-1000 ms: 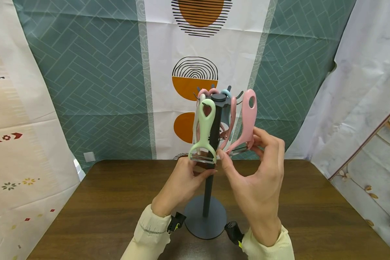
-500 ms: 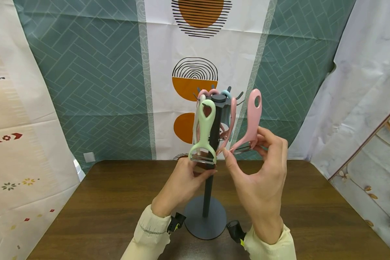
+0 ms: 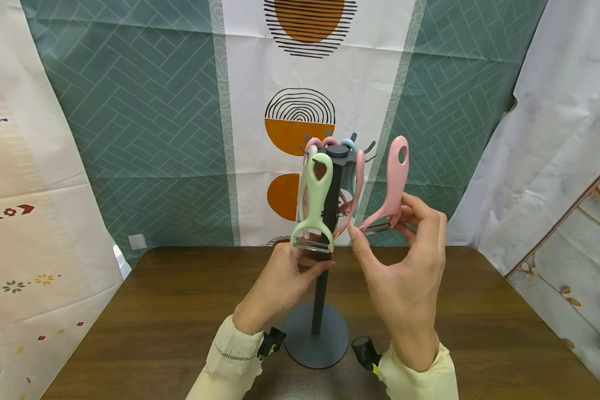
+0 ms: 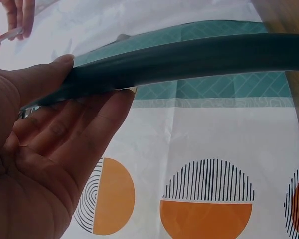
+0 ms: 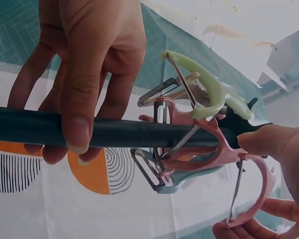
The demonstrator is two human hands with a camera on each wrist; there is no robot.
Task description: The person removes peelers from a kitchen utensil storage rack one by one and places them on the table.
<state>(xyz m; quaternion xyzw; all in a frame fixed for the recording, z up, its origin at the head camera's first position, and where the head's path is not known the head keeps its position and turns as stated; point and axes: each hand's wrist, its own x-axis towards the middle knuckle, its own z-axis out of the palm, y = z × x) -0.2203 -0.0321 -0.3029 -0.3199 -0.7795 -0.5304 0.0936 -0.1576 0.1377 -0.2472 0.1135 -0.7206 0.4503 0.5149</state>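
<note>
Right grip [image 3: 412,275] pinches pink peeler [image 3: 394,186] low, leaving handle [image 3: 396,166] free | 2 o'clock of stand [image 3: 319,305] | left grip [image 3: 281,282] holds stand, seemingly steadying it

the left hand [image 4: 45,164] holds a dark pole [image 4: 189,62] between thumb and fingers, before a cloth [image 4: 152,132] with orange half-circles [image 4: 206,219]; at upper left, the right hand [image 4: 14,15] holds something thin [image 4: 6,37], too cropped to name.
</note>
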